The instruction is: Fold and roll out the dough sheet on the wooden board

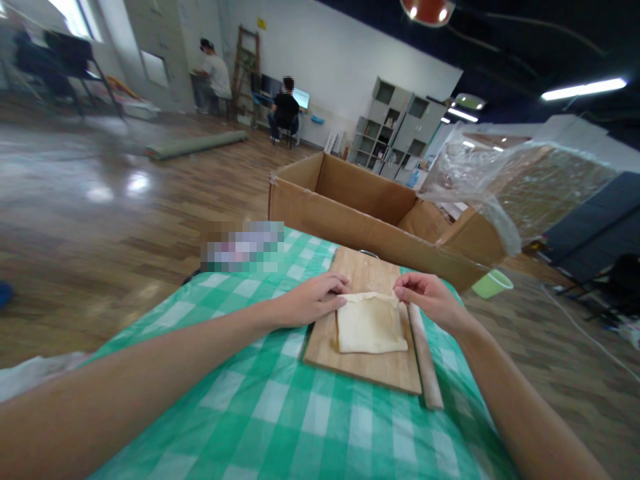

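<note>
A pale, folded sheet of dough [373, 330] lies on a wooden cutting board [363, 370]. Its far edge is slightly raised and uneven. At the far left corner, my left hand [316, 300] has thumb and fingertips closed on the dough's edge, with the fingers bent over the board. My right hand [433, 300] pinches the far right corner between thumb and forefinger, its other fingers curled. A wooden rolling pin [426, 363] lies along the board's right side, its far end below my right hand.
A green-and-white checked cloth [240, 400] covers the table. Beyond it stands a large open cardboard box [345, 210], with plastic wrap [480, 173] at its right. A light green bin [493, 284] is on the floor at right. Two people sit by the far wall.
</note>
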`<state>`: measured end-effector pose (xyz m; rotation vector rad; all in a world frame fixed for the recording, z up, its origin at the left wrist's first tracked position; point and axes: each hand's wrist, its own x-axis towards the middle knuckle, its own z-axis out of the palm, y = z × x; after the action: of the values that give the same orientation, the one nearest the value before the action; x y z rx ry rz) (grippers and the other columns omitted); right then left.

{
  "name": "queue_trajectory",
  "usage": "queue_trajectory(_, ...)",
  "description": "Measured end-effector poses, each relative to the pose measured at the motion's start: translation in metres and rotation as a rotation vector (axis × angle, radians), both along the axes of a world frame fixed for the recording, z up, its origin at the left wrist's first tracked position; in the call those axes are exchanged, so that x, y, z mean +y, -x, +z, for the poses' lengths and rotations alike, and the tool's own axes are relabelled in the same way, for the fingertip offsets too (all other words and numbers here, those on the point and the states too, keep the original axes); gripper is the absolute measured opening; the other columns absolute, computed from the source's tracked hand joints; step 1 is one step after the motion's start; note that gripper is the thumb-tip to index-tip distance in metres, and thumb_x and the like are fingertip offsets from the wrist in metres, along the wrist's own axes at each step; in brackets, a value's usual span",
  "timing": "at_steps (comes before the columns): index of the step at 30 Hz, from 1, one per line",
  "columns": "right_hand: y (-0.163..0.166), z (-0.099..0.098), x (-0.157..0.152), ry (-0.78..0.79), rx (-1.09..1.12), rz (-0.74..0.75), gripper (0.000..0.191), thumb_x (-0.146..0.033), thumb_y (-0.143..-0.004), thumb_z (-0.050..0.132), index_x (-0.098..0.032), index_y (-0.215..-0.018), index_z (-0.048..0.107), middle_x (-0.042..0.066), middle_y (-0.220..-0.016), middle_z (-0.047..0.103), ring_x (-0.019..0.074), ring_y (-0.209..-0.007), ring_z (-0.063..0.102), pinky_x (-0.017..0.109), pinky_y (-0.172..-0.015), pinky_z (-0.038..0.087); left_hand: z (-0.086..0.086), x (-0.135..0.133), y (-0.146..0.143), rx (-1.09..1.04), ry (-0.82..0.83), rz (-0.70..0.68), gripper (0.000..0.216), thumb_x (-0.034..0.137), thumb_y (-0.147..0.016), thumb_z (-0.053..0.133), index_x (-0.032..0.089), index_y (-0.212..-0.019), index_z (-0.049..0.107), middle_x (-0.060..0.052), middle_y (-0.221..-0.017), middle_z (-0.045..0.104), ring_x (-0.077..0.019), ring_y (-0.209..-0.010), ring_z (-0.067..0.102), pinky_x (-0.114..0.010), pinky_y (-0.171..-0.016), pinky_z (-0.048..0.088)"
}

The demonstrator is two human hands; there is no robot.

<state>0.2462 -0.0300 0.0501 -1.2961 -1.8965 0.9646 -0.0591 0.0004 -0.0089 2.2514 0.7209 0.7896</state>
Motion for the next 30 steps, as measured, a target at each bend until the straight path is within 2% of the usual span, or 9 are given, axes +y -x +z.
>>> queue_trajectory(4, 0.002, -0.013, 0.003, 0.000, -0.110, -0.021, 0.036, -0.049, -0.089, 0.073, -0.018, -0.106, 0.070, 0.005, -0.095, 0.071, 0.0169, -0.076, 0.061, 0.030, -0.068, 0.047, 0.001, -0.005, -0.004, -0.052, 0.063, 0.011, 0.016, 0.033, -0.096, 0.061, 0.018, -0.094, 0.067, -0.011, -0.124, 0.067, -0.0238, -0.115, 0.064, -0.039, -0.104, 0.049)
queue_trajectory(7, 0.003, -0.017, 0.004, 0.011, -0.244, 0.024, 0.045, -0.047, -0.090, 0.073, -0.018, -0.124, 0.067, 0.010, -0.116, 0.072, 0.0203, -0.089, 0.065, 0.034, -0.077, 0.051, 0.003, -0.013, -0.007, -0.062, 0.118, 0.037, 0.016, 0.033, -0.097, 0.058, 0.019, -0.094, 0.066, -0.008, -0.112, 0.070, -0.0229, -0.105, 0.065, -0.038, -0.097, 0.051)
queue_trajectory(9, 0.003, -0.017, 0.004, 0.018, -0.292, 0.051, 0.045, -0.048, -0.091, 0.071, -0.019, -0.124, 0.069, 0.010, -0.119, 0.073, 0.0224, -0.095, 0.066, 0.036, -0.082, 0.051, 0.004, -0.018, -0.008, -0.060, 0.154, 0.076, 0.016, 0.034, -0.097, 0.057, 0.021, -0.096, 0.065, -0.006, -0.104, 0.072, -0.0227, -0.099, 0.066, -0.037, -0.091, 0.052)
queue_trajectory(13, 0.000, -0.016, 0.005, 0.079, -0.238, 0.114, 0.038, -0.055, -0.091, 0.069, -0.018, -0.098, 0.073, 0.006, -0.094, 0.075, 0.0198, -0.083, 0.064, 0.032, -0.073, 0.049, 0.005, -0.022, -0.007, -0.117, 0.220, 0.157, 0.017, 0.035, -0.097, 0.056, 0.021, -0.096, 0.064, -0.003, -0.093, 0.072, -0.0210, -0.088, 0.066, -0.033, -0.079, 0.050)
queue_trajectory(16, -0.001, -0.016, 0.005, 0.126, -0.185, 0.141, 0.042, -0.059, -0.092, 0.068, -0.019, -0.085, 0.068, 0.001, -0.076, 0.067, 0.0151, -0.069, 0.057, 0.028, -0.061, 0.041, 0.005, -0.021, -0.007, -0.236, 0.318, 0.216, 0.019, 0.038, -0.095, 0.058, 0.020, -0.097, 0.061, -0.002, -0.087, 0.071, -0.0195, -0.082, 0.066, -0.030, -0.071, 0.049)
queue_trajectory(22, 0.011, -0.018, -0.003, 0.297, -0.009, 0.149, 0.047, -0.064, -0.091, 0.067, -0.020, -0.106, 0.063, 0.000, -0.081, 0.066, 0.0143, -0.068, 0.058, 0.025, -0.057, 0.040, 0.007, -0.021, -0.008, -0.362, 0.462, 0.269, 0.024, 0.040, -0.091, 0.065, 0.019, -0.101, 0.061, -0.002, -0.086, 0.071, -0.0186, -0.080, 0.067, -0.027, -0.067, 0.049)
queue_trajectory(24, 0.015, -0.019, -0.003, 0.279, -0.032, 0.197, 0.049, -0.064, -0.087, 0.072, -0.019, -0.102, 0.066, -0.001, -0.078, 0.064, 0.0135, -0.067, 0.056, 0.025, -0.057, 0.038, 0.006, -0.023, -0.006, -0.363, 0.469, 0.273, 0.025, 0.040, -0.090, 0.066, 0.018, -0.101, 0.062, -0.002, -0.086, 0.071, -0.0181, -0.079, 0.067, -0.027, -0.066, 0.049)
queue_trajectory(27, 0.017, -0.020, -0.002, 0.175, -0.099, 0.237, 0.050, -0.066, -0.085, 0.072, -0.017, -0.081, 0.068, -0.001, -0.072, 0.061, 0.0130, -0.066, 0.051, 0.026, -0.058, 0.037, 0.007, -0.023, -0.003, -0.344, 0.456, 0.271, 0.026, 0.041, -0.091, 0.067, 0.018, -0.103, 0.063, -0.002, -0.086, 0.071, -0.0180, -0.079, 0.068, -0.027, -0.067, 0.051)
queue_trajectory(30, 0.016, -0.011, 0.000, 0.071, -0.086, 0.153, 0.051, -0.068, -0.082, 0.073, -0.017, -0.082, 0.072, 0.000, -0.073, 0.065, 0.0154, -0.068, 0.054, 0.027, -0.059, 0.038, 0.016, -0.017, -0.001, -0.336, 0.370, 0.260, 0.026, 0.041, -0.092, 0.066, 0.018, -0.105, 0.063, -0.004, -0.092, 0.073, -0.0199, -0.087, 0.070, -0.030, -0.075, 0.055)
